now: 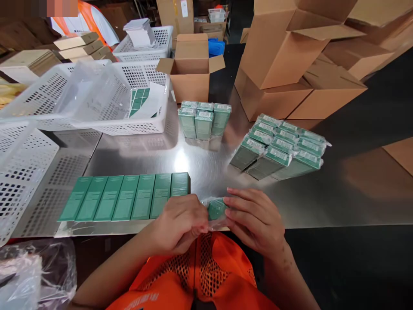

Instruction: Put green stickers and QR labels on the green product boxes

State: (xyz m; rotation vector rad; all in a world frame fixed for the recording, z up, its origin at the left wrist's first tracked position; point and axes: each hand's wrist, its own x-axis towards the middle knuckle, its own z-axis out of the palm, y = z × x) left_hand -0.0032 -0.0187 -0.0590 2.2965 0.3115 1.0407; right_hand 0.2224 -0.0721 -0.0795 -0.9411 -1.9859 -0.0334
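A small green box in clear plastic film is between my hands at the table's front edge. My left hand is closed, its thumb and fingers pinching the film at the box's left end. The fingers of my right hand press against the box's right side; the thumb is hidden. Left of my hands, several green boxes lie side by side in a row, the rightmost partly behind my left hand. Beyond them stand a small group of film-wrapped green boxes and a larger wrapped group to the right.
White perforated baskets stand at the left on the metal table, one with green printed sheets inside. An open carton stands at the back, and stacked cartons at the back right. A person in an orange vest is at the far left.
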